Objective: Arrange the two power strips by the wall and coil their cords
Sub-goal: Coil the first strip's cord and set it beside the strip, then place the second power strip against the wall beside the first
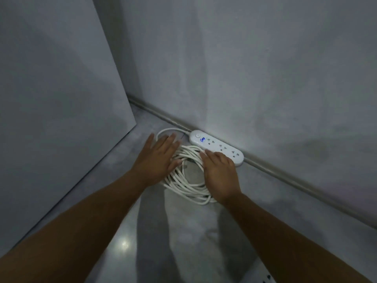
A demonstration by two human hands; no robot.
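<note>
1. A white power strip (216,147) lies flat on the grey floor (114,201), its long back edge against the skirting (285,174) at the foot of the wall (244,68). Its sockets face up, and a round button and a small blue lit display sit at its left end.
2. The strip's white cord (184,185) leaves that left end, curves out in one loose loop, and joins a bundle of many loops lying flat on the floor just in front of the strip.
3. The left hand (157,160) rests palm down on the left side of the coil. Its fingers are straight and spread, so the grip is wide open with nothing closed inside it. The loose outer loop passes beyond its fingertips.
4. The right hand (221,172) rests palm down on the right side of the coil, fingers nearly straight and close together, again an open grip that only presses. Its outer edge is just beside the strip's front edge; whether they touch I cannot tell.
5. A tall grey panel (51,88) stands at the left, its lower edge meeting the floor near the coil.
6. At the bottom right corner a white edge with dark slots (267,279) shows; too little is visible to say what it is.
</note>
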